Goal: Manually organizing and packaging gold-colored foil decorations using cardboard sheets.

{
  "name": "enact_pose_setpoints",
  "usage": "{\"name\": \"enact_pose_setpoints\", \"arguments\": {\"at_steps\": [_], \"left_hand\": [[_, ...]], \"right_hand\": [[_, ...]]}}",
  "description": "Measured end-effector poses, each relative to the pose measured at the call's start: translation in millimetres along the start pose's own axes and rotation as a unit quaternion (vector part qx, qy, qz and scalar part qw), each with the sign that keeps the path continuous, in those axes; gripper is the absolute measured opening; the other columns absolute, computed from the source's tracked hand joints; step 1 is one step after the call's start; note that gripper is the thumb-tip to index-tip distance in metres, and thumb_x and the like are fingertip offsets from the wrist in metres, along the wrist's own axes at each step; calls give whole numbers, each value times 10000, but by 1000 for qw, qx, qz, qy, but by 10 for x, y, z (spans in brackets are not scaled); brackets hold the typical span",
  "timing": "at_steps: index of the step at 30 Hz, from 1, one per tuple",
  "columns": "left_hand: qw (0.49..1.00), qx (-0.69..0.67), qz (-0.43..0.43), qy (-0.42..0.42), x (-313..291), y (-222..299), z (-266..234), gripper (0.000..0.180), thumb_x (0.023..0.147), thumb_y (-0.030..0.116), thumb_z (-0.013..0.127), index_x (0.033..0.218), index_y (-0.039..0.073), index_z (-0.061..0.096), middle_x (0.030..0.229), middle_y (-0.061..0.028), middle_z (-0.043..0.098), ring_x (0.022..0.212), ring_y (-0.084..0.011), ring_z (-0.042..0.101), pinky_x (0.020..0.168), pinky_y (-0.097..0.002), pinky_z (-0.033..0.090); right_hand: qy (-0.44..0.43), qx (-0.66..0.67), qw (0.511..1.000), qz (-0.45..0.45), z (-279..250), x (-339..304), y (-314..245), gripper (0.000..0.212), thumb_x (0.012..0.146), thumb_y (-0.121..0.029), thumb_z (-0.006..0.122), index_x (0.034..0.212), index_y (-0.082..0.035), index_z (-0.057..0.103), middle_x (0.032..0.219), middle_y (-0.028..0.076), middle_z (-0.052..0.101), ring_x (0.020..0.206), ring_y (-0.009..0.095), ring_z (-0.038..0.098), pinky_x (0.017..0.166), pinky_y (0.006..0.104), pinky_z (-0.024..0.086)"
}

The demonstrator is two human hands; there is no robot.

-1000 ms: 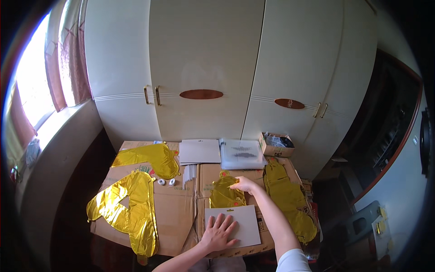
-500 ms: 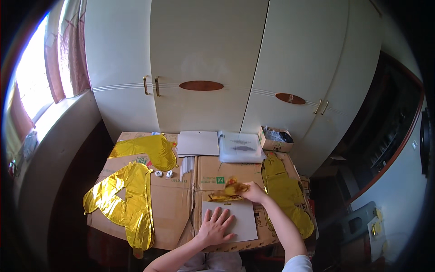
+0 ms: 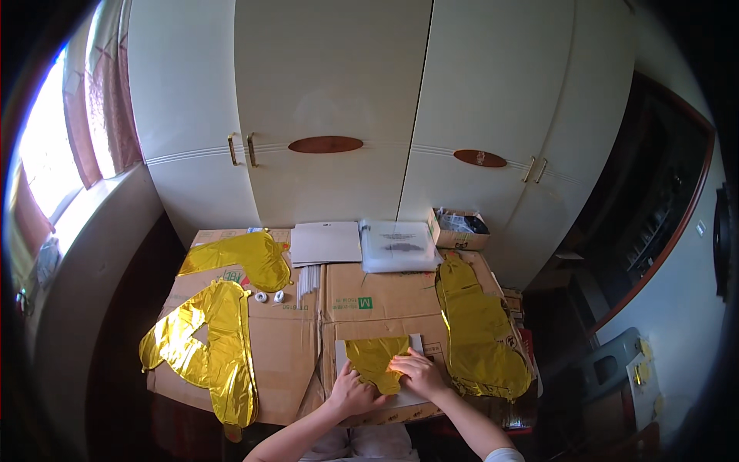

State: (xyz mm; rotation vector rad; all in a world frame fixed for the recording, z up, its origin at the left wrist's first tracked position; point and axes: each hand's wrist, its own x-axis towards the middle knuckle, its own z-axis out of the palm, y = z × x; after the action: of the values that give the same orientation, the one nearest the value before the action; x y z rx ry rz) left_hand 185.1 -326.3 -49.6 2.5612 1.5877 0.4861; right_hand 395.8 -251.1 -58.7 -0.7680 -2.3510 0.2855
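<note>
A folded gold foil balloon [image 3: 379, 356] lies on a white card [image 3: 416, 344] at the near middle of the cardboard-covered table. My left hand [image 3: 356, 393] rests at the balloon's left side, over the card, thumb apart from the fingers and gripping nothing. From the right, my right hand [image 3: 419, 376] lies on the foil with its fingers stretched and a little spread, fingertips touching the balloon. My hands cover part of the foil's lower edge and much of the card.
Large flat gold foil balloons lie at the left [image 3: 231, 339] and right [image 3: 485, 331]. White cards [image 3: 326, 245], a clear plastic pack [image 3: 396, 250] and a small box [image 3: 462, 239] stand at the back. White sticks [image 3: 309, 282] and two small white rolls [image 3: 261, 297] lie left of centre.
My right hand has brought the crumpled balloon down onto the card, where it now lies spread. My left hand has shifted from the card's middle to its left side.
</note>
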Motion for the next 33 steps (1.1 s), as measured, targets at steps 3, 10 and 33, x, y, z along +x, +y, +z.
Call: {"name": "enact_pose_setpoints", "arguments": {"at_steps": [3, 10, 33], "left_hand": [[1000, 0, 9, 20, 10, 14, -44, 585, 831, 585, 526, 1225, 164, 624, 1241, -69, 614, 1238, -247, 505, 1130, -493, 215], [998, 6, 3, 56, -69, -32, -194, 315, 773, 293, 646, 1019, 104, 700, 1076, -95, 662, 1100, -261, 592, 994, -396, 433], [998, 55, 22, -19, 631, -171, 112, 552, 982, 383, 379, 1468, 121, 376, 1531, -47, 360, 1435, -251, 289, 1162, -503, 186]], "right_hand": [[14, -55, 998, -30, 14, -14, -34, 264, 723, 12, 638, 953, -99, 702, 1010, 54, 710, 1023, 202, 664, 995, 411, 492], [32, -89, 995, -42, 11, -8, -118, 204, 707, -16, 667, 896, -91, 683, 954, 47, 707, 972, 201, 674, 898, 351, 545], [14, -18, 1000, -6, -226, 56, -234, 212, 726, -49, 588, 909, -66, 695, 929, 93, 691, 884, 274, 676, 779, 359, 557]]}}
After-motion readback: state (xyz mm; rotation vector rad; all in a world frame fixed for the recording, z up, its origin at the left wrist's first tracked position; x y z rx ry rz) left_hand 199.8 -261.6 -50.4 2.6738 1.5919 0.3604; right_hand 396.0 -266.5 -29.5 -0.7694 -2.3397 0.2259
